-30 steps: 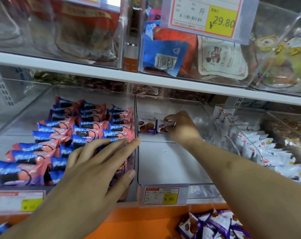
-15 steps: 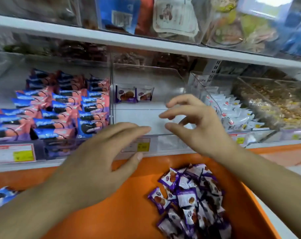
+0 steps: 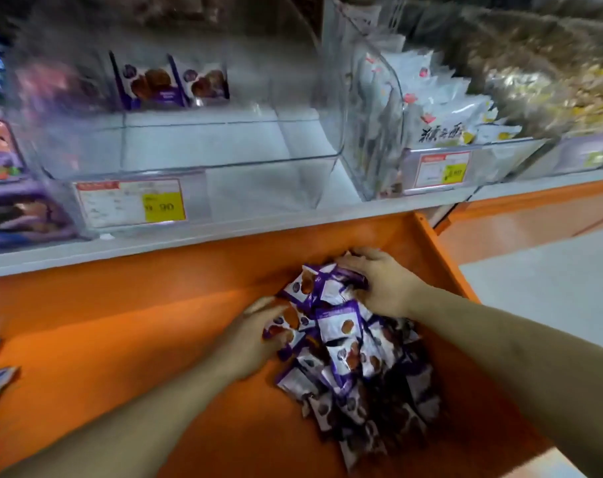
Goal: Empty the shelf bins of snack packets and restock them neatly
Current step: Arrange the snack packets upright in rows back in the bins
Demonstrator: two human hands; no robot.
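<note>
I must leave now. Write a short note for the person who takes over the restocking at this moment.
Left hand: on the left edge of the pile of purple snack packets, fingers touching packets; grip unclear because of blur.
Right hand: fingers curled over packets at the top of the pile.
The pile lies on the orange ledge below the shelf.
Done: two purple packets stand at the back of the clear middle bin.
Left: move the rest of the pile into that bin in neat rows.
</note>
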